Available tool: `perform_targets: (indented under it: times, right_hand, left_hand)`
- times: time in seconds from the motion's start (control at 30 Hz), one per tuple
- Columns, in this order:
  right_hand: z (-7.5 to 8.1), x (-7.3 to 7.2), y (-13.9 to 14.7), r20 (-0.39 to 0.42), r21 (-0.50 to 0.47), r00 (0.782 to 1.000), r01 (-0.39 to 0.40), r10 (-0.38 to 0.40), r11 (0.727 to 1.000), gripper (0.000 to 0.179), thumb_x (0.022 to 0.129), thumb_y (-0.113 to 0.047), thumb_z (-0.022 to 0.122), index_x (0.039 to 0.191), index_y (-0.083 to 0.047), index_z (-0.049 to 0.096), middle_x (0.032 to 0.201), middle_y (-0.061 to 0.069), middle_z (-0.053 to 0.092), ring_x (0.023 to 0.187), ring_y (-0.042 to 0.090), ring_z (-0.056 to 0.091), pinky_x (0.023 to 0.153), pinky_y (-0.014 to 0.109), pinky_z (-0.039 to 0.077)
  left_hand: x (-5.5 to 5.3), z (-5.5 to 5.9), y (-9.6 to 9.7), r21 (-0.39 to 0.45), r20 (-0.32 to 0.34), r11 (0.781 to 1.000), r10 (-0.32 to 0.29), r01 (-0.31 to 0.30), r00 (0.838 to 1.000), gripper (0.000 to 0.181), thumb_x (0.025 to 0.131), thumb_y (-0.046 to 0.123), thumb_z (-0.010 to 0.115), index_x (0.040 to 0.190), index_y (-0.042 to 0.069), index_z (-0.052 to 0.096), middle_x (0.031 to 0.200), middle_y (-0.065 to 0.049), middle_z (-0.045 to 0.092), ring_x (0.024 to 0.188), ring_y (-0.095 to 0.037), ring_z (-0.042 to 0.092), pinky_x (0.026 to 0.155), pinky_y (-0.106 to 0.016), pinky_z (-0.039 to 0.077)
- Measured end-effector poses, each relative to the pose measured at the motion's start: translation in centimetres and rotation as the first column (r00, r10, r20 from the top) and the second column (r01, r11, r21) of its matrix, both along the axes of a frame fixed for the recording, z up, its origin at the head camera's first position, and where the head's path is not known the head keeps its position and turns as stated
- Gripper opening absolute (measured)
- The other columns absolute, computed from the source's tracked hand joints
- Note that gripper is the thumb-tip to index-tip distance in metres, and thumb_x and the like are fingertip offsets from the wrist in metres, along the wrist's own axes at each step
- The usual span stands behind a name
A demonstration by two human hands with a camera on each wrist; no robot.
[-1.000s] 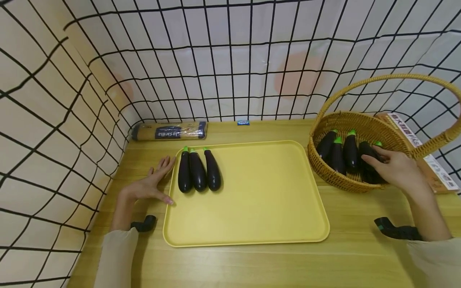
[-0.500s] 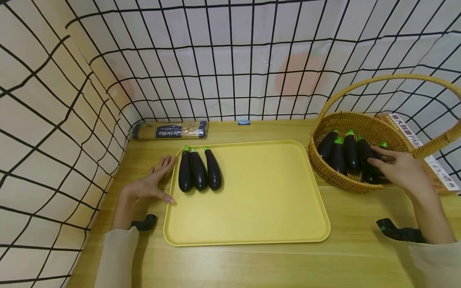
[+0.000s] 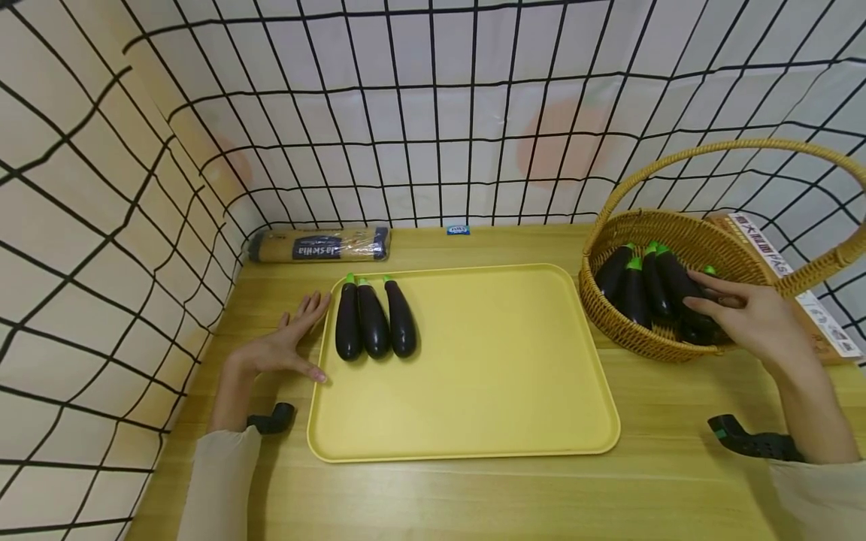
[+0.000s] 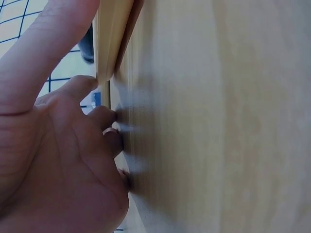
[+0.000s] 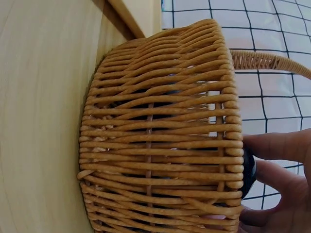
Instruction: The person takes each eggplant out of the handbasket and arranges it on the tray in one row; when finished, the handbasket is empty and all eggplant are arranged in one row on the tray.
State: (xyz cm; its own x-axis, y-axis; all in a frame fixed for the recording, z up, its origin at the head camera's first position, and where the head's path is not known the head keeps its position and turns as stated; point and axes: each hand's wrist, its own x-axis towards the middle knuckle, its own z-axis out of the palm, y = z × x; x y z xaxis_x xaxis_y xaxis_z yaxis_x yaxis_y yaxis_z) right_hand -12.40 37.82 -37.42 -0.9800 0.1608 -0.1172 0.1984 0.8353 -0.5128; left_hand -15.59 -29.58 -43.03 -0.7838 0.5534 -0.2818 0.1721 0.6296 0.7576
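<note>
Wooden surface (image 3: 460,500) nearest, yellow tray (image 3: 501,376) flat on it. Left hand (image 3: 280,351) at tray's left rim, grip wide, fingers splayed. Three eggplants (image 3: 373,323) side by side, tray's far-left corner. Right hand (image 3: 752,314) reaching into wicker basket (image 3: 634,341), grip narrow, holding dark eggplant (image 3: 676,282) among others. Behind, wrapped packet (image 3: 318,246), then black wire grid (image 3: 436,113).

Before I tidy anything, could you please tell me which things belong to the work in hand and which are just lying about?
In use:
glossy dark-purple eggplants with green caps
yellow rectangular tray
brown wicker basket

Apparently just lying about:
clear-wrapped tan packet with blue label
small blue-and-white rectangle
flat brown box
</note>
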Motion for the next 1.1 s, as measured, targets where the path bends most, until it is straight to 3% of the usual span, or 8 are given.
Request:
perform_targets:
  times: [0.17, 0.43, 0.57, 0.63, 0.73, 0.8, 0.9, 1.1]
  right_hand:
    - [0.4, 0.3, -0.5, -0.006, -0.053, 1.000, -0.011, 0.010, 0.999, 0.072, 0.100, -0.058, 0.058, 0.157, -0.017, 0.044, 0.122, 0.023, 0.060, 0.057, 0.019, 0.035, 0.052, 0.034, 0.029]
    - [2.4, 1.7, -2.5, -0.074, -0.117, 0.995, -0.079, 0.071, 0.990, 0.064, 0.098, -0.052, 0.066, 0.153, -0.024, 0.052, 0.097, 0.003, 0.052, 0.056, 0.024, 0.036, 0.048, 0.036, 0.032]
    - [3.4, 2.5, -3.7, -0.072, -0.127, 0.991, -0.123, 0.115, 0.984, 0.060, 0.100, -0.046, 0.066, 0.154, -0.026, 0.051, 0.096, 0.009, 0.051, 0.077, 0.030, 0.053, 0.050, 0.035, 0.032]
    - [3.7, 2.8, -4.4, -0.070, -0.154, 0.987, -0.152, 0.143, 0.976, 0.058, 0.100, -0.042, 0.067, 0.154, -0.027, 0.051, 0.100, 0.010, 0.053, 0.092, 0.031, 0.049, 0.052, 0.034, 0.031]
    - [4.0, 3.0, -5.8, -0.078, -0.197, 0.973, -0.229, 0.218, 0.953, 0.054, 0.101, -0.034, 0.069, 0.152, -0.026, 0.054, 0.119, 0.015, 0.059, 0.116, 0.026, 0.049, 0.058, 0.029, 0.033]
    - [3.9, 3.0, -7.2, -0.097, -0.199, 0.959, -0.280, 0.266, 0.939, 0.052, 0.100, -0.031, 0.070, 0.150, -0.027, 0.057, 0.131, 0.015, 0.060, 0.101, 0.015, 0.049, 0.061, 0.027, 0.034]
    - [3.6, 2.7, -10.1, -0.110, -0.206, 0.935, -0.354, 0.338, 0.912, 0.050, 0.099, -0.032, 0.071, 0.148, -0.027, 0.059, 0.137, 0.015, 0.062, 0.105, 0.010, 0.053, 0.068, 0.027, 0.036]
    - [2.1, 1.7, -16.6, -0.090, -0.253, 0.901, -0.434, 0.425, 0.865, 0.050, 0.099, -0.032, 0.071, 0.147, -0.022, 0.060, 0.135, 0.018, 0.064, 0.114, 0.032, 0.058, 0.074, 0.031, 0.040]
  left_hand:
    - [0.0, -0.1, -0.1, 0.007, 0.005, 1.000, -0.002, 0.002, 1.000, 0.140, 0.073, 0.033, 0.095, 0.166, 0.009, -0.008, 0.168, -0.021, -0.029, 0.154, -0.044, -0.033, 0.117, -0.072, -0.025]
    - [0.0, -0.1, -0.1, 0.002, -0.003, 1.000, -0.004, 0.004, 1.000, 0.140, 0.074, 0.033, 0.094, 0.166, 0.008, -0.008, 0.168, -0.021, -0.029, 0.154, -0.044, -0.032, 0.118, -0.072, -0.024]
    - [0.0, -0.2, -0.1, 0.003, -0.001, 1.000, -0.003, 0.003, 1.000, 0.140, 0.074, 0.033, 0.094, 0.166, 0.009, -0.008, 0.168, -0.021, -0.029, 0.154, -0.044, -0.032, 0.118, -0.072, -0.024]
    - [0.0, -0.2, -0.1, 0.003, 0.000, 1.000, -0.004, 0.004, 1.000, 0.140, 0.074, 0.034, 0.094, 0.166, 0.010, -0.008, 0.169, -0.021, -0.029, 0.154, -0.044, -0.032, 0.118, -0.072, -0.024]
    - [0.0, -0.2, -0.1, 0.002, -0.002, 1.000, -0.006, 0.006, 1.000, 0.140, 0.074, 0.034, 0.094, 0.166, 0.010, -0.008, 0.169, -0.021, -0.029, 0.154, -0.044, -0.032, 0.118, -0.072, -0.024]
    - [0.0, -0.2, -0.1, 0.003, -0.002, 1.000, -0.007, 0.007, 1.000, 0.140, 0.074, 0.034, 0.094, 0.166, 0.010, -0.008, 0.169, -0.021, -0.029, 0.154, -0.044, -0.032, 0.118, -0.072, -0.024]
    - [0.1, -0.1, -0.2, -0.002, -0.005, 1.000, -0.003, 0.003, 1.000, 0.140, 0.074, 0.034, 0.094, 0.166, 0.010, -0.008, 0.169, -0.021, -0.029, 0.154, -0.044, -0.032, 0.118, -0.072, -0.024]
    - [0.1, 0.0, -0.1, -0.013, -0.012, 1.000, -0.003, 0.003, 1.000, 0.140, 0.074, 0.034, 0.094, 0.166, 0.011, -0.007, 0.169, -0.021, -0.028, 0.154, -0.045, -0.030, 0.118, -0.073, -0.022]
